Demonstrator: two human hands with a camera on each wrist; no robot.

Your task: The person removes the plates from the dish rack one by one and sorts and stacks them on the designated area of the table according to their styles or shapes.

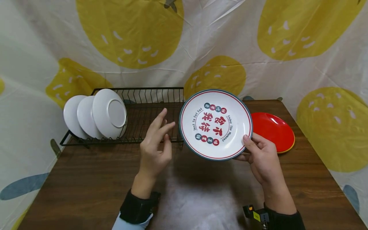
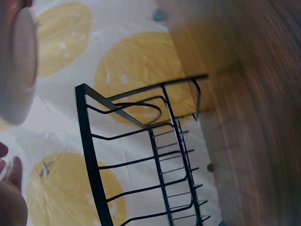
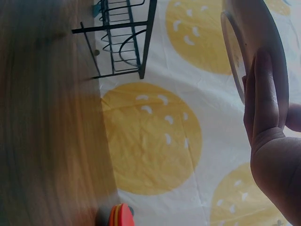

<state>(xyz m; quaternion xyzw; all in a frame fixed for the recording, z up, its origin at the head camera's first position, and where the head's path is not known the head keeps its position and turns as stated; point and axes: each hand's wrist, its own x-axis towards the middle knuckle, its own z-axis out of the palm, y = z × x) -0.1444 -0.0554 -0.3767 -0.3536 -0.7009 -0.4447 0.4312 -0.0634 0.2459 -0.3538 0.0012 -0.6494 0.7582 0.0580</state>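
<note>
My right hand (image 1: 263,156) grips a white plate (image 1: 215,124) by its lower right edge, thumb on the printed face and fingers behind. The plate has a blue-green rim, a red ring line and red and blue lettering, and it is held up above the table with its face toward me. In the right wrist view the fingers (image 3: 265,94) lie along the plate's underside (image 3: 263,37). My left hand (image 1: 156,147) is raised left of the plate, fingers apart and holding nothing. From the left wrist, the plate (image 2: 21,66) shows at the upper left edge.
A black wire dish rack (image 1: 152,140) stands at the back left of the wooden table (image 1: 86,185). Several white dishes (image 1: 99,111) stand upright in its left end. Red plates (image 1: 273,131) with a yellow edge lie stacked at the right. A fruit-patterned cloth (image 1: 207,38) hangs behind.
</note>
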